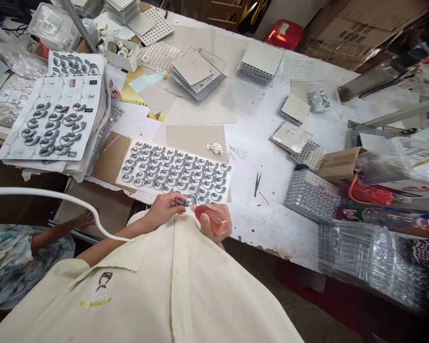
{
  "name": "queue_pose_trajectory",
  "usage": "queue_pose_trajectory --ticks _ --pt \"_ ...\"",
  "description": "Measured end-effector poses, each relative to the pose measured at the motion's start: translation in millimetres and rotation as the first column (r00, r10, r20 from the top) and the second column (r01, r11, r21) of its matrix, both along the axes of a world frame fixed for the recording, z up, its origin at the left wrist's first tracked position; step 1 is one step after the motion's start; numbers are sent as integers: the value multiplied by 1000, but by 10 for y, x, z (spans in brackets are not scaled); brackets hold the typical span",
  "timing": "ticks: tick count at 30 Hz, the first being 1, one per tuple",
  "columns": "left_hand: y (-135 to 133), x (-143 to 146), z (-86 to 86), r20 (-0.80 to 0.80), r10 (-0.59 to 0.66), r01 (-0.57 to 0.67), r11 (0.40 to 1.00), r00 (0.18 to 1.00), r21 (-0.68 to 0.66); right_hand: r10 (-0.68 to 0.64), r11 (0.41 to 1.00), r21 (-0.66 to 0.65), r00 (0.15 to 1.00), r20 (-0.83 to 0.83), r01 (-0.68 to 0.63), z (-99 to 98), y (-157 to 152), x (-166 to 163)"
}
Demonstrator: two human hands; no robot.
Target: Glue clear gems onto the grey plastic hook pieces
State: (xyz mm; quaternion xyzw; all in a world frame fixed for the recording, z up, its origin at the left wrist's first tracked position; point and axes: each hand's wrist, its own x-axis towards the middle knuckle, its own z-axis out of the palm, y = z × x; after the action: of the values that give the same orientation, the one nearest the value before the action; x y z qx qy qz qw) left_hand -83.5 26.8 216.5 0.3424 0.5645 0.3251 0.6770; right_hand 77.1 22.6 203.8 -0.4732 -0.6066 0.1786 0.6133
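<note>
Close to my chest, at the table's front edge, my left hand (165,208) pinches a small dark grey metal piece (183,203). Wrapped in my right hand (219,220) is a reddish, see-through squeeze bottle (211,218), its pale tip pointing at that piece. The two nearly meet; whether they touch I cannot tell. Just beyond my hands lies a white sheet (175,174) carrying rows of grey curved pieces, each with a round shiny spot. A crumpled white tissue (215,148) rests behind the sheet, and dark tweezers (258,184) lie to the right.
At left stands a stack of printed sheets (53,119) with similar pieces on top. Clear trays and card (196,71) fill the back; more trays (309,195) stand at right. A white cable (57,191) crosses the left side. Another person's arm (57,233) is at lower left.
</note>
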Motion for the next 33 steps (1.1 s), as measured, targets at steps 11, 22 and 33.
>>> queue_pose_trajectory --ticks 11,22,33 --pt "3 -5 -38 -4 -7 7 1000 1000 25 -37 999 -15 999 -28 37 -28 -20 6" --pt "4 -14 -23 -16 -7 8 999 1000 38 -67 998 2 997 -27 67 -29 -18 4" --pt "26 -5 70 -30 2 -1 1000 1000 28 -74 997 -21 997 -8 74 30 -24 11"
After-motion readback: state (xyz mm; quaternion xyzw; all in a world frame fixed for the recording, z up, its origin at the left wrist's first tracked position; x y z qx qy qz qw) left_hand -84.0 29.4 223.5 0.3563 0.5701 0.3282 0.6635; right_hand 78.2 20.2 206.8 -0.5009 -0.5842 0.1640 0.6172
